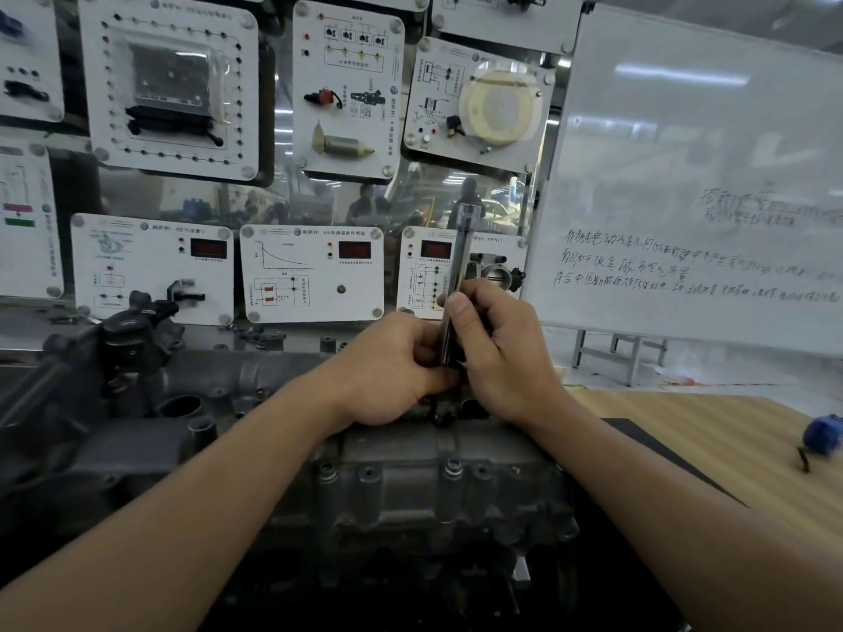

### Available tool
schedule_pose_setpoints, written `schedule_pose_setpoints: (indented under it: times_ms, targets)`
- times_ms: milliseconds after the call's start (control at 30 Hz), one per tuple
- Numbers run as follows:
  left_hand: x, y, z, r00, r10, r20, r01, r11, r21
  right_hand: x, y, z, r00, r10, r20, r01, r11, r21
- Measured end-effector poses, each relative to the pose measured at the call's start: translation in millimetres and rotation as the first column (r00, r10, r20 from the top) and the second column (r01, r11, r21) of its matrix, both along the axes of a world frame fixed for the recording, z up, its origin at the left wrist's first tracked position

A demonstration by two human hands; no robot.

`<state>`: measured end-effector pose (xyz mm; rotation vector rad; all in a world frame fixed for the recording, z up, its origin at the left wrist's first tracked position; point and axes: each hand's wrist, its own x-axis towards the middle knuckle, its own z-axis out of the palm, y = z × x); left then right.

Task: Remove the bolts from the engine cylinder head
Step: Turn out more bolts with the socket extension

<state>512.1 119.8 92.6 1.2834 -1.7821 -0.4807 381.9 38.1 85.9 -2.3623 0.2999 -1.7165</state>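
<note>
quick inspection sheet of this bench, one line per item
surface: wooden table, black mat on it
job's things: cylinder head; metal tool held upright over it, tip hidden by the hands
clutter: blue object near the table's right edge
grippers: right hand grips the tool's shaft; left hand curls round its lower end
cables: short dark cord or strap by the blue object
surroundings: training panels behind; whiteboard at right

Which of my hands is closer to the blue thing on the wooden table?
Right. The right hand grips the metal tool, left of the blue thing; the left hand sits farther left.
</note>
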Motion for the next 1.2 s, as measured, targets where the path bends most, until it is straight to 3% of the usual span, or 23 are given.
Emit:
schedule_pose_setpoints:
  times_ms: [200, 533, 633, 767, 933, 1100, 1200]
  targets:
    - [-1.6, -0.5, -1.7, 0.999, 0.031, 0.023, -0.03, 0.999, -0.038, 1.3, 0.9, -0.2, 0.997, 0.065, 0.049, -0.073, 0.978, 0.197]
    - [0.1, -6.1, -5.2, 0.988, 0.144, 0.049, -0.138, 0.985, -0.105, 2.3, -5.7, 0.7, 0.988, 0.111, 0.11, -0.142, 0.93, 0.338]
    - [1.0, -7.0, -5.3, 0.984, 0.175, 0.015, -0.172, 0.978, -0.121, 1.8, -4.7, 1.0, 0.984, 0.151, 0.091, -0.173, 0.929, 0.329]
    - [2.3, -2.2, -2.1, 0.983, 0.065, -0.174, -0.084, 0.991, -0.103, 0.6, -2.3, 1.4, 0.978, 0.201, 0.047, -0.206, 0.936, 0.286]
    - [3.0, -1.3, -3.0, 0.988, 0.108, -0.112, -0.122, 0.985, -0.123, -0.8, -0.6, 1.0, 0.96, 0.273, 0.062, -0.278, 0.903, 0.328]
    - [-3.7, 1.3, -2.6, 0.995, 0.087, -0.059, -0.098, 0.967, -0.235, 1.4, -1.6, 1.3, 0.968, 0.219, 0.121, -0.247, 0.907, 0.34]
    - [-5.8, -1.3, -3.1, 0.986, 0.163, -0.037, -0.167, 0.952, -0.255, 1.9, -2.3, 1.3, 0.974, 0.161, 0.161, -0.206, 0.922, 0.326]
